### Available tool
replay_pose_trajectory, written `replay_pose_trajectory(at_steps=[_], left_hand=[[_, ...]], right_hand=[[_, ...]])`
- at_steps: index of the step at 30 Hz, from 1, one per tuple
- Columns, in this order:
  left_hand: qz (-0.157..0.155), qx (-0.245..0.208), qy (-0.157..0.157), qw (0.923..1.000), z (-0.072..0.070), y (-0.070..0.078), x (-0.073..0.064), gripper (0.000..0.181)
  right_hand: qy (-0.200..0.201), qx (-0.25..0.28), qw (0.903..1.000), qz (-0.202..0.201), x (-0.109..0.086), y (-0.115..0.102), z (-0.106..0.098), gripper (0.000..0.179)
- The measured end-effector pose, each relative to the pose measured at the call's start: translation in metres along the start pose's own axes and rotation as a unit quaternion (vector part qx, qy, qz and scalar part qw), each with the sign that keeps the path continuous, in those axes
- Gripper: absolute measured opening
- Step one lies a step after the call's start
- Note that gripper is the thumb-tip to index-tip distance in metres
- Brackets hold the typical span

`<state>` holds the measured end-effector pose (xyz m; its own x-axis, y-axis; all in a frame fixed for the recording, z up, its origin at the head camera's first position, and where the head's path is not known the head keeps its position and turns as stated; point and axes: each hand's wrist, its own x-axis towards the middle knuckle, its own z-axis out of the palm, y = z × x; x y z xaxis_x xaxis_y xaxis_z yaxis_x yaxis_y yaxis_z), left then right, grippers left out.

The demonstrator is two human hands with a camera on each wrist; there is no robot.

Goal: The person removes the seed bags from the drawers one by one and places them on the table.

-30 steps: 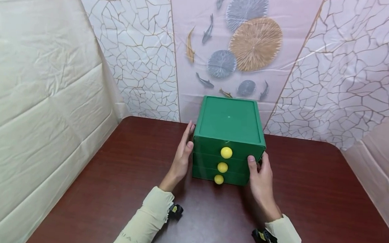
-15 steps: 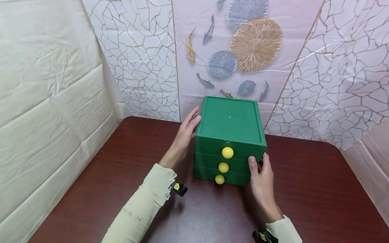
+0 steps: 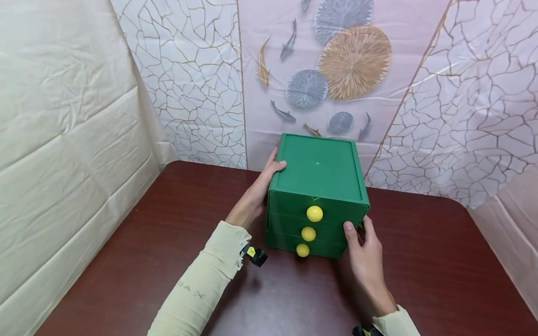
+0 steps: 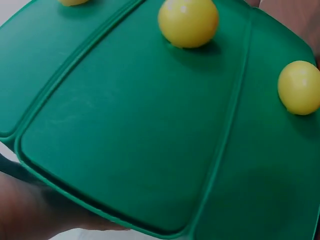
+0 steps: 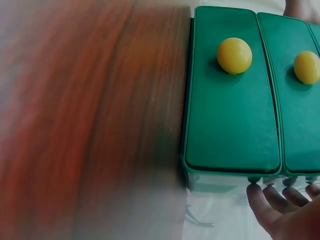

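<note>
A green drawer box [image 3: 319,170] stands on the table toward the back, its front facing me. Three drawers are stacked in it, all pushed in, each with a round yellow knob, the top knob [image 3: 314,213] being largest in the head view. My left hand [image 3: 253,193] holds the left side, thumb over the top edge and fingers mostly hidden along the side. On the right, my right hand [image 3: 368,257] grips the front corner, thumb on the front face. In the right wrist view its fingertips [image 5: 256,196] touch the side wall.
The dark red-brown table [image 3: 156,263] extends around the box. Behind it hangs a patterned cloth [image 3: 307,109] with printed fish and discs. A pale cloth wall [image 3: 62,144] rises along the left side. Each wrist carries a small black strapped device [image 3: 255,255].
My left hand has moved up and back along the left side, and its thumb now lies over the top edge. The right hand has shifted only slightly; the box has barely moved.
</note>
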<state>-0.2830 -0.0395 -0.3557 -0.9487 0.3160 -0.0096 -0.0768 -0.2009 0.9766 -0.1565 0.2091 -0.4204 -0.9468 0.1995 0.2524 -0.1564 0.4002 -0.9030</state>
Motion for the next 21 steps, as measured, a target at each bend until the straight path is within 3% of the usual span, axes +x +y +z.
replay_pose_trajectory(at_steps=[4,12,17,21], left_hand=[[0.009,-0.001,0.002,1.0,0.001,-0.005,0.0,0.085],[0.029,-0.008,0.015,0.9994,0.002,-0.007,0.001,0.087],[0.035,-0.01,0.01,0.9993,0.002,-0.01,0.003,0.088],[0.034,-0.007,0.015,0.9993,0.001,-0.01,0.004,0.089]], right_hand=[[-0.011,-0.034,0.9993,0.008,-0.005,0.0,-0.006,0.06],[-0.018,-0.088,0.9951,-0.041,-0.014,-0.007,-0.016,0.062],[0.055,-0.115,0.9886,-0.08,-0.023,-0.019,-0.019,0.065],[0.125,-0.116,0.9681,-0.183,-0.025,-0.028,-0.015,0.068]])
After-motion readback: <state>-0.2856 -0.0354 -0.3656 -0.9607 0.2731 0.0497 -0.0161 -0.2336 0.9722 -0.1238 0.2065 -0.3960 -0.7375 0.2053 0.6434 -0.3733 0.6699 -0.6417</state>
